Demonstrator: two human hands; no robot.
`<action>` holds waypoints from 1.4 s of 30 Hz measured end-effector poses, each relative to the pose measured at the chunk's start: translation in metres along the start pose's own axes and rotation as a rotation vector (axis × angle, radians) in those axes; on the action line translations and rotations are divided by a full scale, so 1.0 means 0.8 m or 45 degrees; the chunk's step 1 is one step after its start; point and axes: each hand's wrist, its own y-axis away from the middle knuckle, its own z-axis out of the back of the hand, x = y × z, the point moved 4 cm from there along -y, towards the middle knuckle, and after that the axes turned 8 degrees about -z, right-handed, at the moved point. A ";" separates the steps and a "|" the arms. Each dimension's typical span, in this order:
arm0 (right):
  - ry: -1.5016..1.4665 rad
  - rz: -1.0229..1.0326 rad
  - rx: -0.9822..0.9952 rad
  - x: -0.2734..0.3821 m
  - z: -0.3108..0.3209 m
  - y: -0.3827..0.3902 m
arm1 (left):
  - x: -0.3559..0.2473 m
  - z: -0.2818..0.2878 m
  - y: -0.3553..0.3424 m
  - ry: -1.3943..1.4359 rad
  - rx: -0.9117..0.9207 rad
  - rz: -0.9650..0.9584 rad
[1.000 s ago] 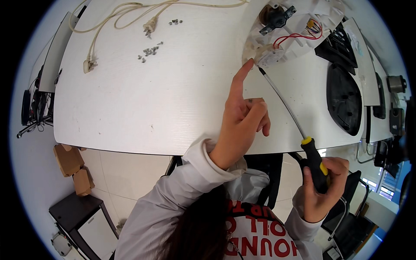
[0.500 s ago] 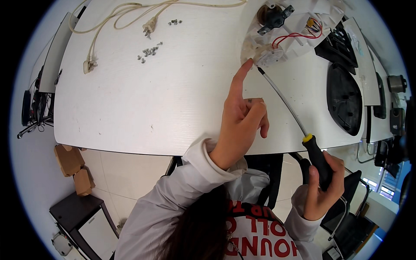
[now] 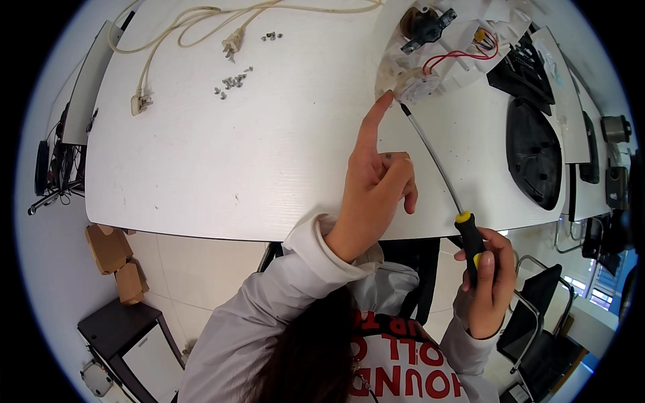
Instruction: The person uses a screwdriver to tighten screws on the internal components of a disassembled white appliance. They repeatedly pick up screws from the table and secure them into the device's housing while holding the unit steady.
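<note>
A long screwdriver (image 3: 433, 158) with a black and yellow handle is held in my right hand (image 3: 489, 282), fingers wrapped round the handle off the table's front edge. Its shaft slants up and left; the dark tip is at the near edge of a translucent white plastic housing (image 3: 457, 77). My left hand (image 3: 376, 181) has its index finger stretched to the housing's lower left corner, beside the tip. Its other fingers curl loosely, and nothing shows in them. Next to the tip sits a round whitish part (image 3: 418, 87) with red wires (image 3: 463, 55). Whether the tip sits in a screw is hidden.
Small screws lie in two groups, a nearer pile (image 3: 233, 82) and a farther one (image 3: 272, 36). A beige power cord (image 3: 232, 43) loops across the far left. A black oval cover (image 3: 534, 154) and a black tray (image 3: 524, 74) are at the right of the white table (image 3: 222, 161).
My right hand has swung the screwdriver's handle to the left, and its fingers have shifted round the grip. The tip and my left hand stay almost in place.
</note>
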 end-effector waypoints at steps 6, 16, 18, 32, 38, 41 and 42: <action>0.057 0.090 0.073 0.012 -0.002 0.007 | 0.002 0.001 -0.001 0.041 0.015 0.000; 0.639 0.507 -0.210 0.015 -0.001 0.016 | 0.002 0.001 -0.003 0.084 0.031 0.048; 0.467 0.326 -0.151 0.007 0.000 0.015 | 0.001 0.000 -0.003 0.080 0.029 0.058; -0.441 -0.214 0.349 -0.020 -0.003 -0.005 | 0.000 -0.003 -0.004 0.065 0.047 0.074; 0.090 0.060 0.139 -0.012 0.003 -0.001 | 0.008 0.000 -0.004 0.075 0.108 0.010; 0.320 0.294 -0.007 0.008 -0.005 0.003 | 0.004 -0.006 -0.004 0.061 0.057 -0.028; 0.379 0.348 -0.044 0.011 -0.005 0.004 | 0.005 -0.006 -0.005 0.064 0.077 -0.015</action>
